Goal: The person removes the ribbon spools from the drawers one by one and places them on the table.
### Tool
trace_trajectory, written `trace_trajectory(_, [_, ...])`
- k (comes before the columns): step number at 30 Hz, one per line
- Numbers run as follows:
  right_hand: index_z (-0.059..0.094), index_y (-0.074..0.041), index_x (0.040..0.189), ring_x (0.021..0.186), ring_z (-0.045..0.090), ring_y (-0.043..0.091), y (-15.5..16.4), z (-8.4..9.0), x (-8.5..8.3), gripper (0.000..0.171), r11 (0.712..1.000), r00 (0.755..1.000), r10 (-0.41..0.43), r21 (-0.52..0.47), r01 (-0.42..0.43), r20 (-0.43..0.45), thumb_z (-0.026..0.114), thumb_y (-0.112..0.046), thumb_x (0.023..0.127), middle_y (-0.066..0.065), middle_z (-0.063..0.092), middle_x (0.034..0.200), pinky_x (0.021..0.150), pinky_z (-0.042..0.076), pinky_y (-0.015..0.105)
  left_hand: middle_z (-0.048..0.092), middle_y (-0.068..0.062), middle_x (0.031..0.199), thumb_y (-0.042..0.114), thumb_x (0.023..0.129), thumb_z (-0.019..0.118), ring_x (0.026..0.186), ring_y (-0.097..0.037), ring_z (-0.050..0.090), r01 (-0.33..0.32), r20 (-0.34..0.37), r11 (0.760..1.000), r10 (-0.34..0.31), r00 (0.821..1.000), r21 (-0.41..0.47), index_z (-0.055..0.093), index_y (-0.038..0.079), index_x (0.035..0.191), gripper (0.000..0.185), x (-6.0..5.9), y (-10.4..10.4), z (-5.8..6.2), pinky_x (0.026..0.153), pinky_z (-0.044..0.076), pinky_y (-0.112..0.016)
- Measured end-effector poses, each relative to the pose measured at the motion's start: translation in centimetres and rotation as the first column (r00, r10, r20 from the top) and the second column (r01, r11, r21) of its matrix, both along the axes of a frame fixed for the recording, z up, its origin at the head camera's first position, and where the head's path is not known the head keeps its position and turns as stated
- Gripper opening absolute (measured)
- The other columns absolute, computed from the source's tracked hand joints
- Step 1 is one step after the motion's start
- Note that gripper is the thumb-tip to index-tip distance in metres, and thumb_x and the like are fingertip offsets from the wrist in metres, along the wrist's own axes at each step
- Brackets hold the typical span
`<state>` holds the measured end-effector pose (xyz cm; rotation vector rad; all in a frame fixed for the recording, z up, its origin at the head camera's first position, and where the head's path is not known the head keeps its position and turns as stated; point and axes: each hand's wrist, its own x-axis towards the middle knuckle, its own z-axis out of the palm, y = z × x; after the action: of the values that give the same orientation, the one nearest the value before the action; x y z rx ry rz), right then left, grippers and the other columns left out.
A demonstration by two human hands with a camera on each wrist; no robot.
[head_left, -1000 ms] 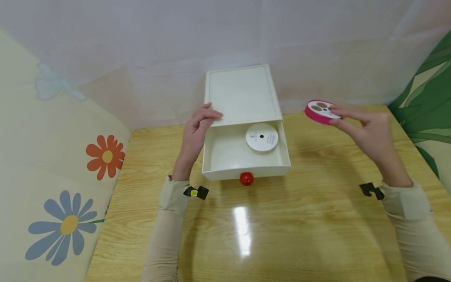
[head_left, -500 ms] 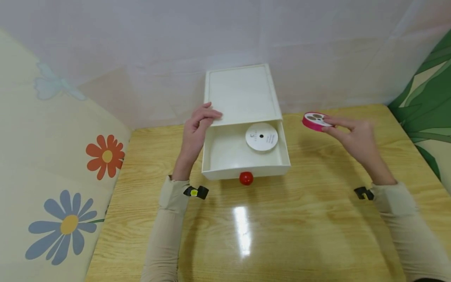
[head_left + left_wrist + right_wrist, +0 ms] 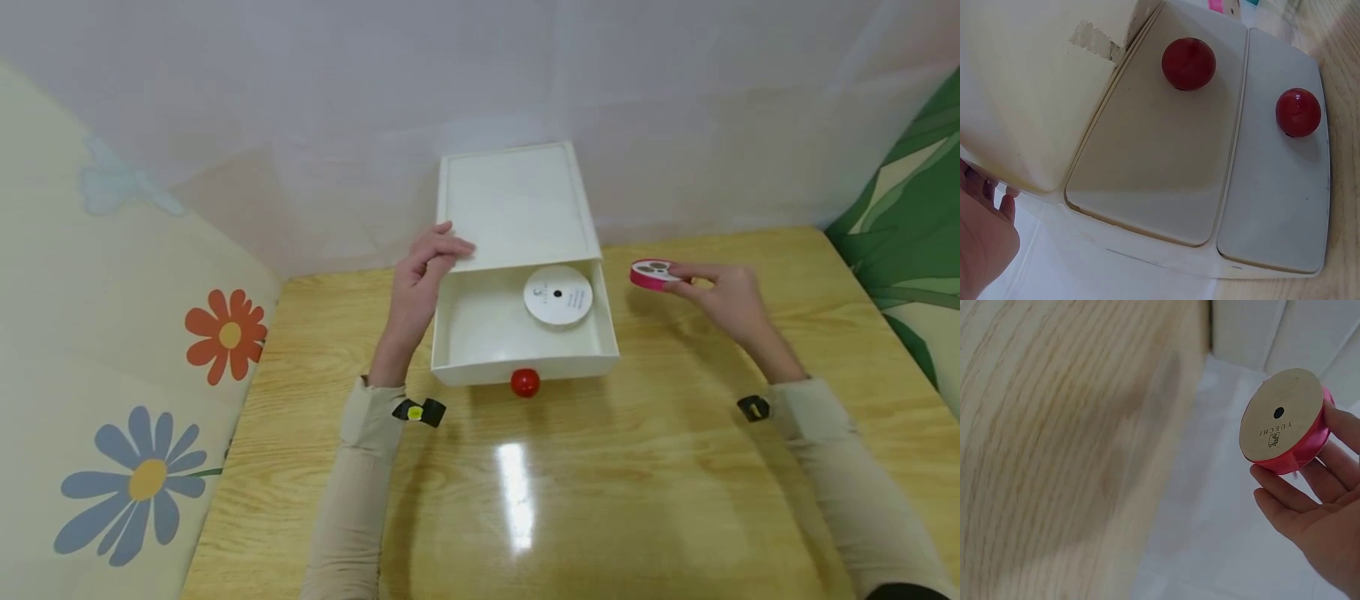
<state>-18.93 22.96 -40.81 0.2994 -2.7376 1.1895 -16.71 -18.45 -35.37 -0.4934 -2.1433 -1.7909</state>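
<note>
A pink ribbon spool is pinched between the thumb and fingers of my right hand, held in the air to the right of the white drawer cabinet. In the right wrist view, the spool shows a cream card face with dark print and a centre hole. My left hand rests its fingers on the top of the cabinet at the front left corner. The cabinet's top drawer is pulled out. Inside, toward its right rear, lies a white-faced spool.
The pulled-out drawer has a red knob. In the left wrist view, two closed drawers with red knobs sit below it. Everything stands on a wooden table against a pale cloth wall, with a flower-printed panel at the left.
My right hand has carried the pink ribbon spool left and nearer to me, toward the drawer, and the spool has tilted flatter. The left hand and the drawer stay in place.
</note>
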Motion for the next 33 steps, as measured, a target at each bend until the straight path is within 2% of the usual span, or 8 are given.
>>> trace_trajectory(5, [0.077,0.005,0.111,0.063,0.053,0.021,-0.1,-0.7,-0.5,0.028,0.999,1.0,0.026,0.039,-0.027,0.01,0.079,-0.016,0.093,0.03,0.069,0.115,0.044,0.027,0.024,0.071,0.015,0.111,0.001,0.103,0.049,0.141,-0.016,0.044,0.003,-0.005,1.0,-0.003,1.0,0.004,0.072,-0.007,0.105,0.025,0.0,0.0,-0.2,0.122,0.028,-0.039])
trace_trajectory(8, [0.077,0.006,0.11,0.063,0.053,0.023,0.0,-1.2,-0.8,0.026,0.996,0.999,0.045,0.073,-0.045,-0.001,0.078,-0.012,0.092,0.031,0.07,0.112,0.046,0.031,0.023,0.071,0.014,0.111,0.001,0.103,0.049,0.141,-0.017,0.044,0.004,-0.007,1.0,-0.004,1.0,0.004,0.072,-0.007,0.105,0.025,0.0,0.0,-0.2,0.122,0.029,-0.039])
trace_trajectory(15, [0.075,0.009,0.112,0.046,0.028,0.009,0.3,-2.2,-0.9,0.029,0.978,0.991,0.111,0.168,-0.122,0.069,0.075,-0.015,0.095,0.029,0.073,0.094,0.043,0.025,0.023,0.071,0.014,0.111,0.0,0.103,0.048,0.14,-0.017,0.045,0.006,-0.017,1.0,-0.006,1.0,0.005,0.073,-0.006,0.104,0.026,0.0,-0.1,-0.3,0.122,0.03,-0.037])
trace_trajectory(18, [0.074,0.01,0.113,0.045,0.027,0.008,0.3,-2.4,-0.8,0.032,0.973,0.987,0.125,0.184,-0.143,0.106,0.074,-0.017,0.096,0.026,0.073,0.09,0.042,0.025,0.023,0.071,0.013,0.111,-0.002,0.103,0.048,0.141,-0.019,0.045,0.012,-0.036,1.0,-0.012,0.999,0.002,0.073,-0.006,0.105,0.026,-0.1,-0.1,-0.3,0.122,0.03,-0.037])
trace_trajectory(22, [0.074,0.01,0.114,0.046,0.032,0.01,0.2,-2.9,-0.8,0.031,0.971,0.984,0.123,0.187,-0.145,0.126,0.075,-0.016,0.096,0.028,0.073,0.097,0.043,0.028,0.023,0.071,0.013,0.111,-0.002,0.102,0.047,0.141,-0.019,0.045,0.018,-0.047,1.0,-0.018,0.999,0.002,0.073,-0.007,0.105,0.026,-0.1,-0.1,-0.4,0.122,0.03,-0.037])
trace_trajectory(26, [0.075,0.009,0.109,0.057,0.056,0.018,0.0,-3.4,-1.0,0.026,0.968,0.983,0.148,0.189,-0.167,0.11,0.077,-0.01,0.093,0.031,0.072,0.106,0.05,0.042,0.022,0.071,0.013,0.111,-0.001,0.102,0.047,0.141,-0.018,0.045,0.013,-0.042,1.0,-0.013,0.999,-0.002,0.073,-0.007,0.105,0.026,0.0,-0.1,-0.3,0.123,0.028,-0.037])
trace_trajectory(29, [0.075,0.01,0.104,0.08,0.072,0.037,0.0,-4.0,-1.3,0.023,0.963,0.981,0.182,0.189,-0.191,0.066,0.08,-0.006,0.089,0.031,0.071,0.11,0.069,0.061,0.038,0.071,0.013,0.111,0.001,0.103,0.047,0.141,-0.018,0.045,0.011,-0.037,1.0,-0.012,0.999,-0.005,0.073,-0.006,0.105,0.027,0.0,-0.1,-0.3,0.123,0.028,-0.038])
trace_trajectory(33, [0.076,0.011,0.099,0.097,0.071,0.049,0.2,-4.6,-1.5,0.019,0.951,0.97,0.241,0.207,-0.231,-0.025,0.081,-0.003,0.086,0.029,0.072,0.108,0.085,0.057,0.062,0.071,0.013,0.111,0.001,0.103,0.047,0.141,-0.018,0.045,0.01,-0.041,1.0,-0.01,0.999,-0.006,0.073,-0.006,0.105,0.026,0.0,-0.1,-0.3,0.123,0.029,-0.038])
